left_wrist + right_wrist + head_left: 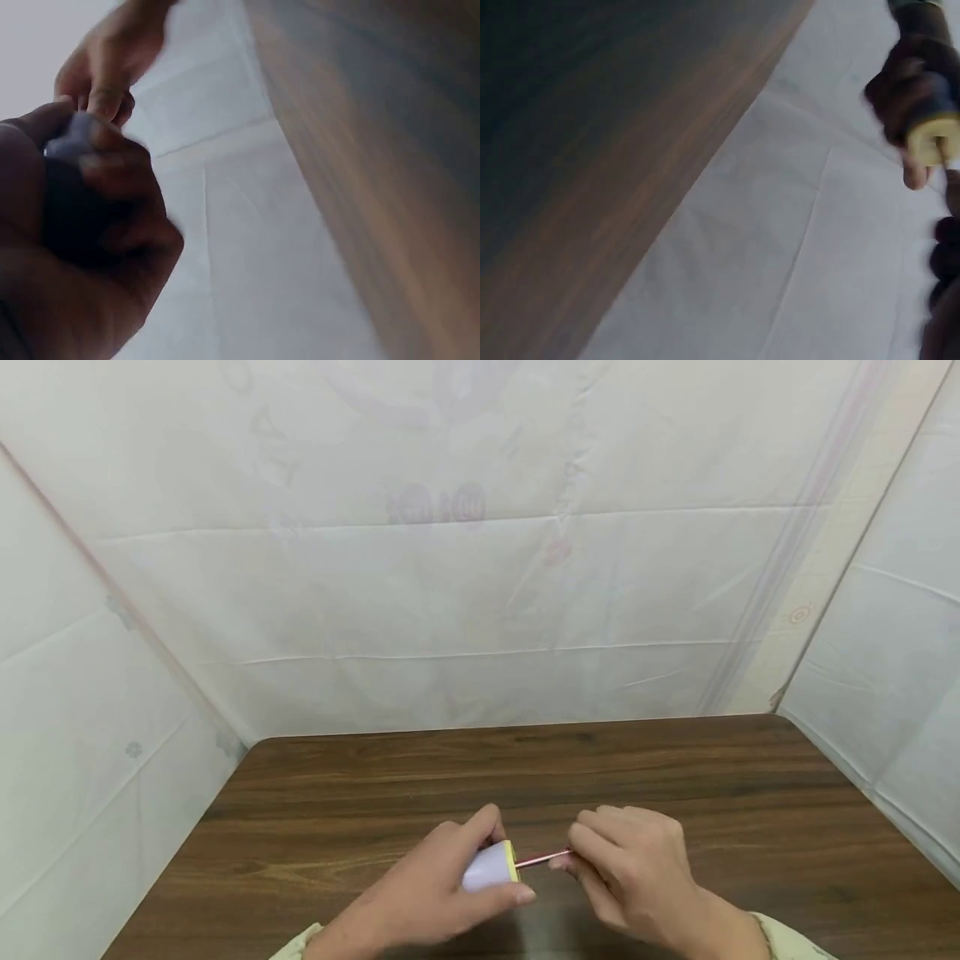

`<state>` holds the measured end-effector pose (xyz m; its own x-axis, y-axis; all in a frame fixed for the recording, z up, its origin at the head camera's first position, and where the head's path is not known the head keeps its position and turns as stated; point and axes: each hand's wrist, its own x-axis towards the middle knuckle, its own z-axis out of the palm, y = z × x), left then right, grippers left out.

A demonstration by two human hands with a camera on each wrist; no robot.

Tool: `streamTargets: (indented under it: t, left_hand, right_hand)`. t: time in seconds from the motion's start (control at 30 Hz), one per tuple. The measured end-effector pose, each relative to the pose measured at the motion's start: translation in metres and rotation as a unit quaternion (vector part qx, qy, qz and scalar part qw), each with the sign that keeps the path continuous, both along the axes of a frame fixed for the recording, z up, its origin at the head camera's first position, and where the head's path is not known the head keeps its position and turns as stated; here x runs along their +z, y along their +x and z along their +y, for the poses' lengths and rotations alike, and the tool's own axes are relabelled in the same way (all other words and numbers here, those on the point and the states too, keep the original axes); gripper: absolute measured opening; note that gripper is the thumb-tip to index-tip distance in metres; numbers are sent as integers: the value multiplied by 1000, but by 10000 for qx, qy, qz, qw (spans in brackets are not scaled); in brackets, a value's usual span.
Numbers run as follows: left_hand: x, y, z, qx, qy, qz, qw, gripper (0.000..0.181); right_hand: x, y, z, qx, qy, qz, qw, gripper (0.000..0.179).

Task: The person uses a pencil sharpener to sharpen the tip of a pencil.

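Note:
My left hand (431, 893) grips a lavender cylinder (486, 868) with a yellow end, fingers and thumb wrapped around its sides. From that end a thin dark red stick (542, 859), shaped like a pencil, runs across to my right hand (637, 872), which pinches its other end between thumb and curled fingers. In the right wrist view the yellow end (922, 146) shows a central opening where the stick enters. How deep it goes inside is hidden. Fingers and shadow cover most of the cylinder (71, 142) in the left wrist view.
Both hands are above the near part of a dark wood-grain table (510, 777). Pale printed sheeting (450, 610) hangs behind it and along both sides. Light sleeves (787, 939) reach the wrists.

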<state>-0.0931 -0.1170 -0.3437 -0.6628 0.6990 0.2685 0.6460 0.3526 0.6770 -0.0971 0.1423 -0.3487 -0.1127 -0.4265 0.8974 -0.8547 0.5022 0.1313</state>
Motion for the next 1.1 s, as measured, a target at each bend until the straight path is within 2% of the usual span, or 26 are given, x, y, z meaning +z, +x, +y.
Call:
streamTargets:
  t: [0.03, 0.07, 0.1, 0.17, 0.2, 0.23, 0.27, 0.3, 0.33, 0.37, 0.4, 0.47, 0.5, 0.53, 0.57, 0.6, 0.63, 0.67, 0.7, 0.73, 0.8, 0.87, 0.9, 0.97, 1.03, 1.1]
  left_hand:
    - [-1, 0, 1, 137, -280, 543, 9980, 37]
    - [-3, 1, 3, 223, -551, 1068, 9925, 41]
    - [-5, 1, 4, 261, -800, 1624, 9831, 44]
    - [-7, 2, 8, 222, -1185, 2604, 9579, 46]
    - [-8, 2, 10, 181, -1291, 2978, 9457, 47]
    - [-9, 2, 11, 150, -1356, 3286, 9346, 48]
    - [-10, 2, 11, 158, -1388, 3500, 9263, 49]
    - [-10, 1, 11, 188, -1392, 3573, 9234, 49]
    - [-10, 1, 10, 242, -1366, 3514, 9259, 49]
    - [-10, 0, 9, 309, -1307, 3343, 9329, 49]
    - [-9, 0, 8, 390, -1211, 3064, 9434, 49]
    - [-8, -2, 5, 537, -924, 2371, 9656, 48]
    - [-8, -2, 4, 578, -736, 1950, 9763, 46]
    - [-7, -2, 3, 597, -531, 1547, 9847, 44]
    - [-6, -3, 3, 587, -323, 1124, 9914, 41]
    - [-5, -3, 3, 538, -103, 694, 9961, 38]
    - [-5, -3, 3, 457, 122, 233, 9986, 35]
    - [-4, -3, 3, 278, 376, -313, 9984, 31]
    - [-3, -3, 3, 21, 647, -879, 9940, 28]
    - [-3, -3, 3, -257, 910, -1501, 9841, 28]
    - [-3, -3, 4, -767, 1328, -2678, 9512, 31]
    - [-4, -2, 5, -1151, 1579, -3618, 9115, 38]
    - [-4, -2, 6, -1244, 1632, -3902, 8976, 41]
    - [-4, 0, 6, -1289, 1625, -4166, 8851, 44]
    - [-4, 1, 8, -1312, 1624, -4194, 8835, 45]
    - [-3, 2, 8, -1288, 1586, -4063, 8906, 43]
  right_hand:
    - [-3, 3, 3, -29, 195, -994, 9949, 45]
    - [-4, 5, 7, 25, 385, -2085, 9773, 44]
    - [-6, 6, 12, 154, 519, -3176, 9467, 45]
    - [-6, 5, 19, 497, 613, -4999, 8625, 46]
    - [-5, 4, 21, 681, 615, -5644, 8204, 45]
    - [-5, 3, 23, 841, 596, -6102, 7855, 45]
    - [-5, 2, 25, 901, 595, -6337, 7660, 45]
    - [-5, 2, 25, 910, 612, -6332, 7661, 45]
    - [-5, 2, 24, 821, 648, -6161, 7807, 45]
    - [-6, 3, 23, 651, 694, -5822, 8074, 44]
    - [-7, 4, 21, 417, 731, -5336, 8415, 42]
    - [-7, 4, 18, -22, 715, -4091, 9097, 37]
    - [-7, 3, 16, -139, 668, -3363, 9393, 34]
    - [-6, 2, 14, -185, 589, -2589, 9639, 31]
    - [-4, 0, 12, -198, 516, -1767, 9827, 30]
    - [-2, -3, 10, -186, 451, -946, 9943, 31]
    - [1, -5, 8, -131, 368, -144, 9991, 32]
    - [4, -8, 6, -91, 269, 589, 9979, 33]
    - [7, -10, 4, -41, 150, 1251, 9920, 33]
    - [10, -11, 3, 15, 48, 1816, 9834, 32]
    - [15, -12, 1, 106, -80, 2554, 9667, 30]
    - [17, -12, 1, 211, -157, 2898, 9567, 28]
    - [18, -12, 1, 255, -174, 2990, 9538, 27]
    - [20, -13, 0, 361, -222, 3108, 9495, 28]
    - [22, -14, -1, 467, -302, 3196, 9459, 31]
    - [23, -14, -3, 582, -358, 3183, 9455, 35]
